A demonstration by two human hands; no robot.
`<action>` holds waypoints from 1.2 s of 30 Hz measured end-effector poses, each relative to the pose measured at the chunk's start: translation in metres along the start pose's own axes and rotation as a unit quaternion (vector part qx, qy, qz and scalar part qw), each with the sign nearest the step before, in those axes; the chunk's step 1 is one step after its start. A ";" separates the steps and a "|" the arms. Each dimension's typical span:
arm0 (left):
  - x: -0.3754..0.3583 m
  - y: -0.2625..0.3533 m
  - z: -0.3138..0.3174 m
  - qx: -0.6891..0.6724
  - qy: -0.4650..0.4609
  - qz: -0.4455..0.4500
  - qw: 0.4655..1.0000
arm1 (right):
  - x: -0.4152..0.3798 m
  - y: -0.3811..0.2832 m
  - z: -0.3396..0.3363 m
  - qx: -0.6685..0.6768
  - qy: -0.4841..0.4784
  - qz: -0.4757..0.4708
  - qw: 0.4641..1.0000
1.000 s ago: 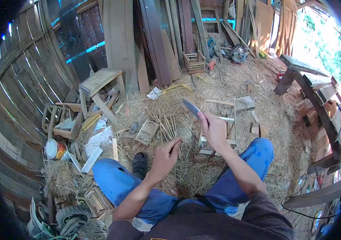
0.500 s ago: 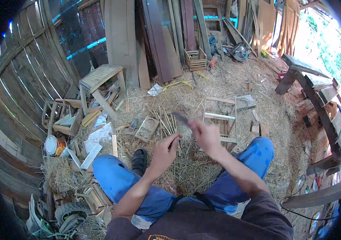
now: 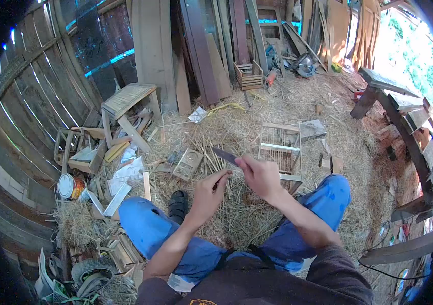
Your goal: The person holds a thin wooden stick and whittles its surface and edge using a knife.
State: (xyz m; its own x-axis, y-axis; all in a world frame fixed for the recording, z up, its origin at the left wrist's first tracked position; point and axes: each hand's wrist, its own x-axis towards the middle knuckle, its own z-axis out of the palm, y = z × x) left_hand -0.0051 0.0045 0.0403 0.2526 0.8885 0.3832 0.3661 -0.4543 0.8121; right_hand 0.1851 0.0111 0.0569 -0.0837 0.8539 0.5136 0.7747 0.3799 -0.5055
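My right hand grips a knife whose dark blade points up and left, close above my left hand. My left hand pinches a thin bamboo stick that rises toward the blade. I sit on straw with both knees in blue trousers spread apart. A bundle of thin sticks lies on the straw just beyond my hands. A small wooden slat cage stands behind my right hand.
A small wooden frame lies left of the sticks. A stool, wood scraps and a paint tin sit at the left. Planks lean on the back wall. A low bench runs along the right.
My right hand brought the knife down and left from a raised position until the blade sits just over the stick in my left hand. The left hand stayed almost still.
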 end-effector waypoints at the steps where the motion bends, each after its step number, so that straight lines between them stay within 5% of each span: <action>1: 0.000 -0.001 -0.001 0.004 0.003 0.014 1.000 | 0.005 0.005 -0.003 -0.001 0.021 0.025 0.999; 6: -0.002 0.001 -0.002 -0.006 -0.013 0.054 0.998 | 0.029 0.044 -0.041 -0.026 0.132 0.136 0.982; 9: -0.004 0.009 -0.005 -0.020 -0.044 -0.006 0.999 | 0.023 0.032 -0.035 -0.049 0.173 0.067 0.981; 13: -0.002 -0.002 -0.003 -0.006 -0.022 0.032 0.999 | 0.005 0.014 -0.005 -0.053 0.047 0.004 0.997; 14: -0.002 -0.004 -0.001 -0.009 -0.017 0.033 0.999 | 0.008 0.015 -0.006 -0.026 0.085 -0.033 0.996; 18: -0.004 0.000 0.000 -0.002 -0.023 0.012 1.000 | 0.025 0.025 -0.037 0.040 0.130 0.131 0.982; 21: -0.003 -0.004 0.003 0.005 -0.008 0.048 0.999 | 0.015 0.031 -0.022 -0.010 0.124 0.068 0.990; 25: -0.002 -0.001 0.001 0.030 0.014 0.033 0.999 | -0.004 0.005 0.007 -0.025 -0.008 0.007 1.000; 30: 0.000 0.004 0.000 0.016 0.017 0.026 0.999 | 0.022 0.025 -0.019 0.001 0.137 0.072 0.988; 33: -0.002 0.002 0.002 0.004 0.013 0.018 1.000 | 0.020 0.026 -0.026 -0.018 0.120 0.112 0.986; 36: -0.001 -0.004 0.007 -0.010 0.040 0.045 0.998 | 0.000 0.011 0.006 -0.010 0.070 0.010 0.997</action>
State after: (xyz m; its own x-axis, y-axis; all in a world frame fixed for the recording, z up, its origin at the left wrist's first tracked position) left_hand -0.0007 0.0051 0.0342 0.2107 0.8463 0.4893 0.3264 -0.5327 0.7808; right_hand 0.1894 0.0175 0.0474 0.0202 0.8025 0.5964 0.7873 0.3549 -0.5042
